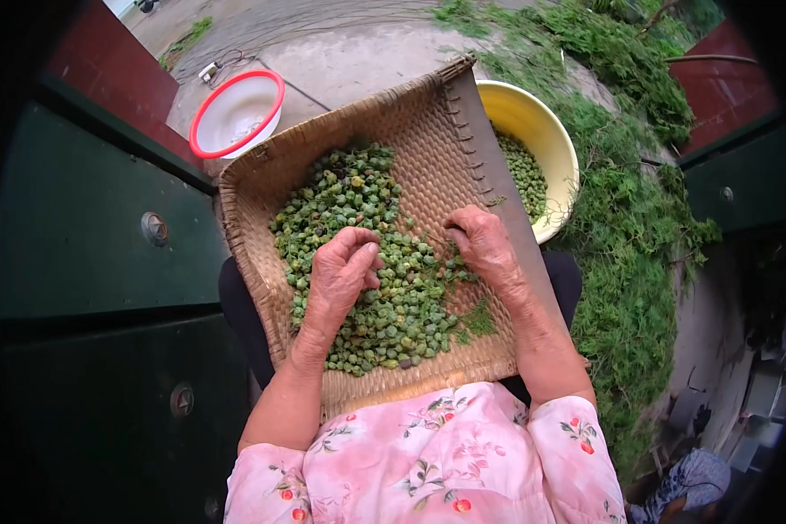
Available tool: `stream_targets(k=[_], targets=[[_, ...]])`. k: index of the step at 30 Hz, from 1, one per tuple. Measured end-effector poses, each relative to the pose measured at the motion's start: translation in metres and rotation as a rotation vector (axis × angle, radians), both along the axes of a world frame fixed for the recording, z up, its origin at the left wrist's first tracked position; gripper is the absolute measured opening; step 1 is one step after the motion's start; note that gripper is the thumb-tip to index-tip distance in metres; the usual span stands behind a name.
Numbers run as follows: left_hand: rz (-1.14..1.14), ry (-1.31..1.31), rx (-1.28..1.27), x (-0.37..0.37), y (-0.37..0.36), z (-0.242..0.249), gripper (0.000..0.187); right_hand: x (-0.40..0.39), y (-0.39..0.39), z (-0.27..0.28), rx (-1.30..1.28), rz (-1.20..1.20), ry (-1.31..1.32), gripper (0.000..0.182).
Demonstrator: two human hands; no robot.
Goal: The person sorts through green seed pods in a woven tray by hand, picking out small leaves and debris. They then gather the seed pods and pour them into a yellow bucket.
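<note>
A woven winnowing basket [428, 122] rests across my lap, tilted, with a heap of small green knobbly cones [402, 279] on its left and middle. My left hand [345, 271] is above the heap, thumb and fingers pinched together; whatever is between them is too small to make out. To its right, my right hand [485, 244] is closed low over the heap's right edge, its fingertips by some thin stems. What it pinches is hidden. Feathery green sprigs [478, 319] lie on the weave below my right hand.
A yellow tub [561, 157] with more green cones stands beyond the basket's right edge. A white basin with a red rim [236, 113] sits at the far left. Cut green branches [624, 314] cover the ground on the right. Part of another person [694, 480] shows at lower right.
</note>
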State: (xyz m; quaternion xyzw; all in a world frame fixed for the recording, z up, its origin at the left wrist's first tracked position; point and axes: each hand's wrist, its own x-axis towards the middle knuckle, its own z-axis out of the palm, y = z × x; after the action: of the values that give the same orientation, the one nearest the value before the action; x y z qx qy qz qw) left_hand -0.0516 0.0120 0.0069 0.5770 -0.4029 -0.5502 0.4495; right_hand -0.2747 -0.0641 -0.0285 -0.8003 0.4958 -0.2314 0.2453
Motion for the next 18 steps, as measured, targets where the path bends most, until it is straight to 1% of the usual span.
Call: stream_targets(k=[3,7,10,13,16,17,18], targets=[[0.001,-0.009,-0.010,0.000,-0.001,-0.002,0.015,0.019,-0.001,-0.016,-0.108,0.016,-0.122,0.014],[0.015,0.016,0.011,-0.002,-0.001,-0.002,0.016,0.042,-0.005,-0.030,-0.149,0.091,-0.002,0.018],[0.010,0.015,0.011,0.000,0.000,-0.002,0.016,0.048,-0.006,-0.029,-0.175,0.093,0.100,0.012],[0.098,0.263,0.053,0.003,0.001,0.002,0.022,0.046,-0.005,-0.018,-0.118,-0.047,-0.207,0.016],[0.163,0.567,0.124,0.001,-0.002,0.006,0.030,0.051,0.004,0.022,0.235,-0.097,-0.518,0.020],[0.144,0.647,0.117,0.003,-0.002,0.004,0.035,0.052,0.006,0.026,0.324,0.000,-0.649,0.021],[0.146,0.703,0.137,0.002,-0.003,0.005,0.034,0.052,0.008,0.032,0.440,0.023,-0.697,0.020]])
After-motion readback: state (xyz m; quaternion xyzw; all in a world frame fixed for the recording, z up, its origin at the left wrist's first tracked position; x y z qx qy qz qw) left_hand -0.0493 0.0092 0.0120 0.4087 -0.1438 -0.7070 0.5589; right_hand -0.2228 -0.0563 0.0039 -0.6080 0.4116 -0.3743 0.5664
